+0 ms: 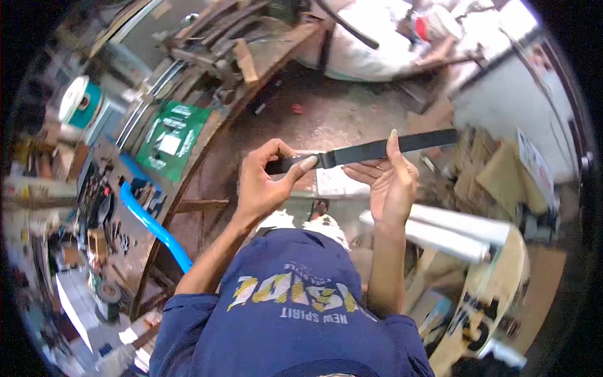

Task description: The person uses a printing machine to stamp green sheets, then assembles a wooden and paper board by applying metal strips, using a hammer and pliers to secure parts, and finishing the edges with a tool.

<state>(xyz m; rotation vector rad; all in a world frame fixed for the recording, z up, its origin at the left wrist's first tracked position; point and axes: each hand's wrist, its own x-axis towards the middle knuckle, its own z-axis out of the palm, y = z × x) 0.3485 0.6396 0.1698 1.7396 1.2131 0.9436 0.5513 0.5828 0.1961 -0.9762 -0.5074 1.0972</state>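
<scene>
A long black strap (359, 152), which looks like a belt, stretches across in front of my chest, its right end higher than its left. My left hand (265, 178) pinches its left part between thumb and fingers, the thumb lying on top beside a dark band-like loop (327, 159). Further right, my right hand (392, 182) is closed round the strap, thumb up in front and fingers behind and below. The free end reaches beyond the right thumb. Whatever sits inside my left fingers at the strap's left end is partly hidden.
On the left, a workbench (182, 188) carries a green packet (173, 141), a blue hose (154, 227) and small tools. White sacks (377, 47) lie at the far side. White rolls (452, 232), a curved wooden board (512, 264) and brown cardboard (512, 169) stand on the right.
</scene>
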